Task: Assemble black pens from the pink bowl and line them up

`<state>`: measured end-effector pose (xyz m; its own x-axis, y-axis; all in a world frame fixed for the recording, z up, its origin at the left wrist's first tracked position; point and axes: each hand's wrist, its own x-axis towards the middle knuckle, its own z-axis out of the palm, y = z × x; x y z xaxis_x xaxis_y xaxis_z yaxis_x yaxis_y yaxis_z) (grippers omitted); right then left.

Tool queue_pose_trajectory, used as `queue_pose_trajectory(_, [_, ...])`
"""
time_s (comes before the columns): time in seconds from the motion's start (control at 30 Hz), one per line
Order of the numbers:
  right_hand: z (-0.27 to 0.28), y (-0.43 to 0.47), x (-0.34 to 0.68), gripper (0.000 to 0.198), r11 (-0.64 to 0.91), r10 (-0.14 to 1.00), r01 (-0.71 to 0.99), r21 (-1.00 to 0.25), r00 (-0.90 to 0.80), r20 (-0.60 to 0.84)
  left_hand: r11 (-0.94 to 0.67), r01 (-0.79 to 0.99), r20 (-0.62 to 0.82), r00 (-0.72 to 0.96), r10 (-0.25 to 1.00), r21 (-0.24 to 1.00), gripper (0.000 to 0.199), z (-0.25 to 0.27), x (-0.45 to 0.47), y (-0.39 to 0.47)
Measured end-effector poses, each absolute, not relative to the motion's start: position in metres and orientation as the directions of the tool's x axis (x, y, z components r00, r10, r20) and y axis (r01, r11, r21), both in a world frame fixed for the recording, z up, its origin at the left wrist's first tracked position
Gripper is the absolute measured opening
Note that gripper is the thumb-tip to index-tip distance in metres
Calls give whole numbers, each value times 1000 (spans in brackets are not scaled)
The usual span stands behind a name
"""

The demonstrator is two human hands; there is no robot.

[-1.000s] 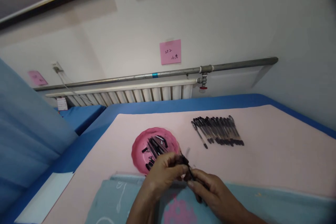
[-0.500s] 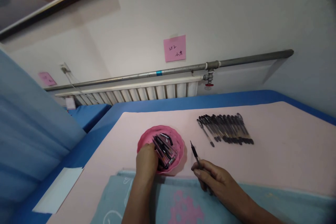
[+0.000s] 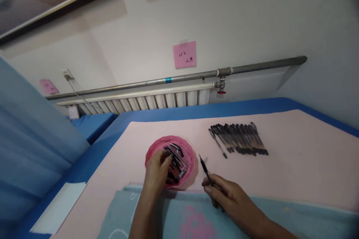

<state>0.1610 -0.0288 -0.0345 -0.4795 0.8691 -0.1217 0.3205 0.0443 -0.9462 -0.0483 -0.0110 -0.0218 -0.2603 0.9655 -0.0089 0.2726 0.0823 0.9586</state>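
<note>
In my right hand (image 3: pixel 232 196) is an uncapped pen (image 3: pixel 204 165) with a black grip, its tip pointing up and away to the left. My left hand (image 3: pixel 156 170) reaches into a pink scalloped bowl (image 3: pixel 188 145), thumb and fingers drawn together over the pile. Whatever it pinches is too small and hidden to name. Loose black and clear pen parts (image 3: pixel 177 152) fill the middle of the bowl. Right of the bowl, several capped pens (image 3: pixel 238 138) lie side by side in a slanted row, with one pen (image 3: pixel 218 143) slightly apart at its left end.
A pale pink sheet (image 3: pixel 294 168) covers the blue table (image 3: pixel 174 111). Nearest me lies a light blue cloth (image 3: pixel 230 227) with a pink pattern. White paper (image 3: pixel 58 207) rests at the left edge beside a blue curtain (image 3: pixel 33 142). A radiator (image 3: pixel 168 100) and pipe (image 3: pixel 120 87) run along the wall.
My left hand has lifted and turned slightly within the bowl, so its thumb and fingertips show now. The right hand keeps hold of the pen, nearly still. The view has shifted slightly.
</note>
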Motion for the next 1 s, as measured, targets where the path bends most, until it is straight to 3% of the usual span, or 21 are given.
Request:
queue_pose_trajectory(0.13, [-38, -32, 160, 18, 149, 835, 376, -914, -543, -87, 160, -117, -163, -16, 986, 980, 28, -11, -37, -21])
queue_pose_trajectory(0.27, [-38, -34, 161, 17, 248, 810, 428, -869, -583, -55, 175, -258, -170, 44, 985, 950, 26, -6, -30, -26])
queue_pose_trajectory(1.0, [-38, -33, 160, 17, 340, 793, 474, -812, -609, -24, 105, 62, -111, 113, 987, 993, 22, -4, -36, -29])
